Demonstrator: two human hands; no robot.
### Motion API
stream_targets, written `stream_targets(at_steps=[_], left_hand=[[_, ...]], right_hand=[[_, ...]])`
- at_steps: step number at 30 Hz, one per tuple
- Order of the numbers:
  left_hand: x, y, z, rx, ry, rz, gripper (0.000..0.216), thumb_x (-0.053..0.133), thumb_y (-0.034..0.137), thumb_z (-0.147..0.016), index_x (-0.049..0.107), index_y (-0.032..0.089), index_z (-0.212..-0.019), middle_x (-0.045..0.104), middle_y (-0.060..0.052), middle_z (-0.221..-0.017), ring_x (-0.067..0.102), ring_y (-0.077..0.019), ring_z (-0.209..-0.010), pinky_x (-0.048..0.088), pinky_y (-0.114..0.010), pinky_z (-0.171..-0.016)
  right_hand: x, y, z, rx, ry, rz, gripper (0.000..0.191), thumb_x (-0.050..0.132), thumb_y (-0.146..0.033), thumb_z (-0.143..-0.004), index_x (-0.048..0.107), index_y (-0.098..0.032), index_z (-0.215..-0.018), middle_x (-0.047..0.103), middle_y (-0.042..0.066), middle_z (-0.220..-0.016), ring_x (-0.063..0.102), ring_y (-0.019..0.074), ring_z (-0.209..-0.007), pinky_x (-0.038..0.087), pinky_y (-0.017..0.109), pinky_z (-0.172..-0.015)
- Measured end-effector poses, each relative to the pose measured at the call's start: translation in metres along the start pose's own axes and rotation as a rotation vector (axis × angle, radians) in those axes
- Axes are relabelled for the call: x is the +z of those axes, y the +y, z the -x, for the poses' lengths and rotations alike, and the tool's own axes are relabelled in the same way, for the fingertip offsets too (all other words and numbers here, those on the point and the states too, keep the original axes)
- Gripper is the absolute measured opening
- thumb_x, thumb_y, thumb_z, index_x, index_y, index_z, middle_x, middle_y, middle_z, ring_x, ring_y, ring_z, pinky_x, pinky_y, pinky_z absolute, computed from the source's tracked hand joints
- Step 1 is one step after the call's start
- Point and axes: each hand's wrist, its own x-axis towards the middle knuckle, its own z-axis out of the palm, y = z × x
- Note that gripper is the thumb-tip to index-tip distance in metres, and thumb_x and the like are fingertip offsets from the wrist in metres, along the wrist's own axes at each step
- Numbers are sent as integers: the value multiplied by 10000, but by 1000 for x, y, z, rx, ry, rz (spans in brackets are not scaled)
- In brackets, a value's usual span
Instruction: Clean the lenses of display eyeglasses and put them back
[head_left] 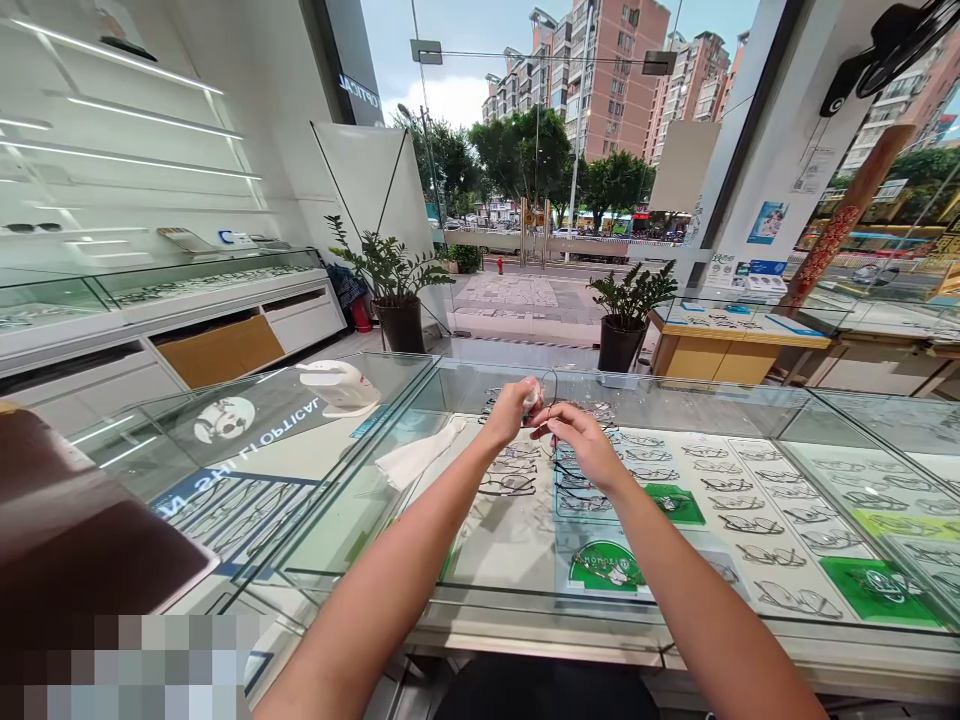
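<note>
Over the glass display counter, my left hand is closed around a small whitish item with some red on it, which looks like a small spray bottle, mostly hidden by the fingers. My right hand pinches a pair of thin-rimmed eyeglasses, raised just above the glass and close to the left hand. One thin dark part of the glasses curves upward; the rest blends with the frames behind. A white cloth lies on the counter to the left of my hands.
Rows of eyeglasses sit inside the counter under the glass. A white device stands on the left counter. A brown object fills the near left edge. Beyond the counter are two potted plants and glass doors.
</note>
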Motion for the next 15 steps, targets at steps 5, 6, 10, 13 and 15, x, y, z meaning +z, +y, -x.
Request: stream_targets(at_steps=[5, 6, 10, 13, 15], left_hand=[[-3, -2, 1, -28, -58, 8, 668, 375, 771, -925, 541, 186, -649, 478, 1, -552, 421, -125, -524, 345, -283, -543], [-3, -3, 1, -38, -72, 14, 669, 365, 774, -926, 542, 188, -655, 482, -1, -553, 424, -129, -528, 346, -283, -537], [-1, -6, 1, -32, -46, 5, 589, 450, 719, -891, 529, 194, -636, 454, 4, -541, 404, -132, -528, 332, -279, -512], [-1, -3, 1, -19, -55, 35, 616, 462, 740, -893, 541, 187, -633, 454, 4, -550, 392, -123, -522, 324, -277, -518], [-4, 2, 1, -21, -65, 95, 692, 423, 820, -892, 545, 187, -641, 466, 0, -567, 420, -126, -534, 354, -279, -544]], right_hand=[[-1, 0, 0, 8, 11, -19, 264, 635, -473, -955, 727, -229, -996, 724, 55, -1062, 715, 228, -951, 437, 332, -759], [-1, -1, 0, 11, 11, -24, 263, 632, -470, -956, 727, -227, -995, 723, 55, -1060, 718, 229, -954, 437, 332, -760], [-1, -3, 0, 17, 1, -24, 264, 631, -471, -960, 727, -229, -1004, 722, 57, -1089, 717, 221, -937, 438, 335, -766], [-1, -3, 0, 22, -5, -44, 271, 645, -486, -951, 723, -231, -999, 726, 60, -1105, 713, 216, -923, 442, 336, -767], [-2, -1, 0, 33, 4, -83, 266, 657, -488, -944, 720, -233, -986, 725, 59, -1105, 715, 219, -937, 445, 333, -763]])
